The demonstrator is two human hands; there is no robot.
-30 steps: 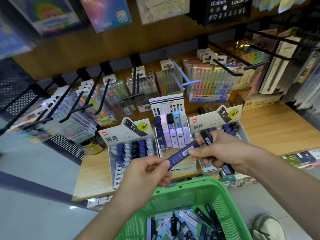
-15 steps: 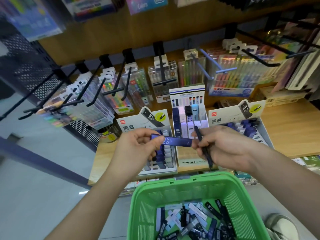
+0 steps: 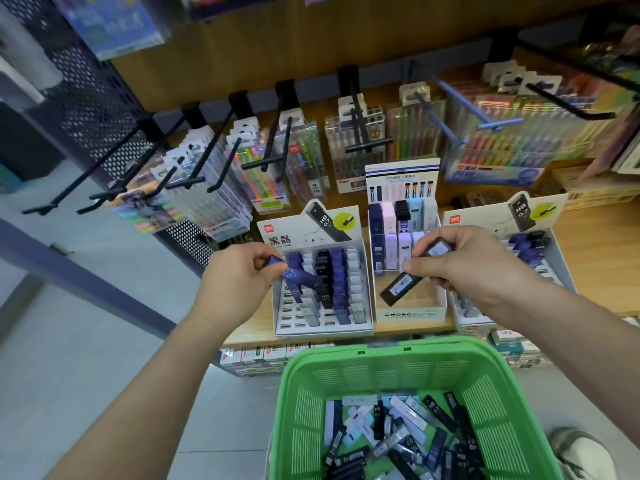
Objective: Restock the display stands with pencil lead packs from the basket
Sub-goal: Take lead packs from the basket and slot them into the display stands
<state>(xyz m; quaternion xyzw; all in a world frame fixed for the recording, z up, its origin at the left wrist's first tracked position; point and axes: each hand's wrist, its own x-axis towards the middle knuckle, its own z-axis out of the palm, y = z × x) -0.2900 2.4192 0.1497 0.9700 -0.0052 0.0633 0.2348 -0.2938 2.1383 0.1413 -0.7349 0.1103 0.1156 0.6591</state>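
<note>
My left hand (image 3: 239,282) pinches a dark blue lead pack (image 3: 292,277) and holds it over the left white display stand (image 3: 322,327), whose slots hold blue, black and pale packs. My right hand (image 3: 460,265) grips a black lead pack (image 3: 401,285) that hangs down over the middle MONO stand (image 3: 410,315); a second dark pack end (image 3: 437,248) shows at its fingertips. A third white stand (image 3: 561,251) sits behind my right wrist. Below, the green basket (image 3: 391,362) holds several loose lead packs (image 3: 398,441).
The stands sit on a wooden shelf (image 3: 602,258). Black hooks (image 3: 277,147) jut out above it, hung with pen sets. A perforated black panel (image 3: 90,95) stands at the left. A shoe (image 3: 581,455) shows on the grey floor at bottom right.
My hands have drawn apart. The blue pack passed from both hands into my left hand alone and moved down-left over the left stand. The view came closer to the shelf.
</note>
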